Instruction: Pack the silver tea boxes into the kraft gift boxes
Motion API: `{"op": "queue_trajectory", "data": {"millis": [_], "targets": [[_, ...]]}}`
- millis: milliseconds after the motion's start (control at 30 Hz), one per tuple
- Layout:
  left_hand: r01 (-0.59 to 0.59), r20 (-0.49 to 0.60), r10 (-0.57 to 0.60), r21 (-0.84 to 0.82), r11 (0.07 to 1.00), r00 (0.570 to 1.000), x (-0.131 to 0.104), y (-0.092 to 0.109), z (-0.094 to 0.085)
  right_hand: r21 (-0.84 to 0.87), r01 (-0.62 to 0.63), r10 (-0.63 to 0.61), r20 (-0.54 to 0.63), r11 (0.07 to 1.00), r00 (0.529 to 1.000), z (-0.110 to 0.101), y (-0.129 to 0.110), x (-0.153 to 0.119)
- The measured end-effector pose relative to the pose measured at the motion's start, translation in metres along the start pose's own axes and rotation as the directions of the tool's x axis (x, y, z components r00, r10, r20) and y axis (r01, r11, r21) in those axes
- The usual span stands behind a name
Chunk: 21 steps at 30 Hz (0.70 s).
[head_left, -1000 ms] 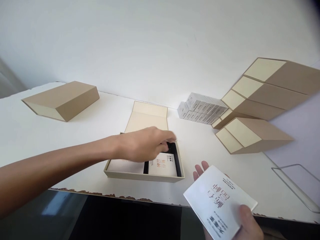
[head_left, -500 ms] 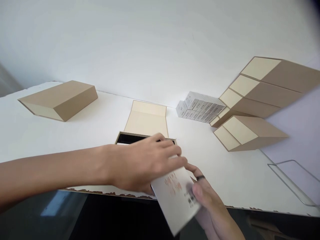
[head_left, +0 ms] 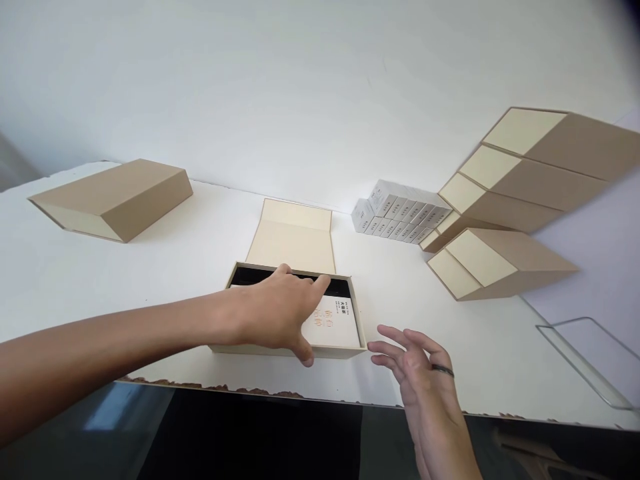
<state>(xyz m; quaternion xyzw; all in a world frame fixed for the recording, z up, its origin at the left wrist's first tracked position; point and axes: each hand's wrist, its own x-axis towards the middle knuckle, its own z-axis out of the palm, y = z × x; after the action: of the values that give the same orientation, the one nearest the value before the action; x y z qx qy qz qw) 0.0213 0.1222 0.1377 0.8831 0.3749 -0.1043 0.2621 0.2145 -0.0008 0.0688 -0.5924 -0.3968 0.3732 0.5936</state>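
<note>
In the middle near the table's front edge stands an open cream gift box (head_left: 357, 313), its lid flap (head_left: 293, 247) laid back toward the wall. A white printed carton (head_left: 345, 321) lies inside it, next to a black strip of lining at the back. My left hand (head_left: 283, 307) rests over the box with fingers and thumb spread, hiding part of the carton. To the right of the box my right hand (head_left: 420, 373), wearing a dark ring, hangs with its fingers apart and nothing in them.
A closed beige box (head_left: 115, 197) sits at the left. At the back right are two rows of small white cartons (head_left: 400, 210). Beige boxes (head_left: 525, 163) are stacked against the right side, with more beige boxes (head_left: 500, 263) in front. A wire frame (head_left: 585, 363) lies at the right edge.
The white carton has gone from between my hands into the open box. My right hand has let go and drawn away to the right; my left hand is now over the box.
</note>
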Motion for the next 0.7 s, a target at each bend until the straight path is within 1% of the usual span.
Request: {"op": "queue_trajectory", "data": {"millis": [133, 267, 333, 433, 533, 633, 700], "targets": [[-0.003, 0.033, 0.007, -0.108, 0.994, 0.999, 0.007, -0.011, 0.002, -0.021, -0.002, 0.001, -0.046, 1.0, 0.999, 0.009, -0.004, -0.005], [0.015, 0.056, -0.008, -0.121, 0.993, 0.998, 0.016, -0.012, 0.003, -0.072, -0.024, 0.02, -0.05, 0.997, 0.999, 0.014, -0.001, -0.007], [0.057, 0.058, -0.051, -0.099, 0.993, 0.997, 0.019, -0.011, 0.002, -0.112, -0.04, 0.034, -0.056, 0.993, 0.998, 0.015, 0.003, -0.008], [0.105, 0.073, -0.099, -0.071, 0.992, 0.992, 0.022, -0.012, -0.001, -0.139, -0.104, 0.101, -0.026, 0.985, 0.995, 0.017, 0.013, -0.01], [0.111, 0.101, -0.1, -0.107, 0.988, 0.99, 0.025, -0.013, -0.003, -0.142, -0.192, 0.194, -0.001, 0.971, 0.981, 0.02, 0.02, -0.013], [0.12, 0.118, -0.104, -0.135, 0.984, 0.988, 0.027, -0.013, -0.003, -0.14, -0.232, 0.232, -0.015, 0.963, 0.972, 0.024, 0.023, -0.016], [0.138, 0.136, -0.117, -0.161, 0.977, 0.984, 0.027, -0.013, -0.002, -0.135, -0.254, 0.255, -0.005, 0.958, 0.967, 0.027, 0.022, -0.018]]}}
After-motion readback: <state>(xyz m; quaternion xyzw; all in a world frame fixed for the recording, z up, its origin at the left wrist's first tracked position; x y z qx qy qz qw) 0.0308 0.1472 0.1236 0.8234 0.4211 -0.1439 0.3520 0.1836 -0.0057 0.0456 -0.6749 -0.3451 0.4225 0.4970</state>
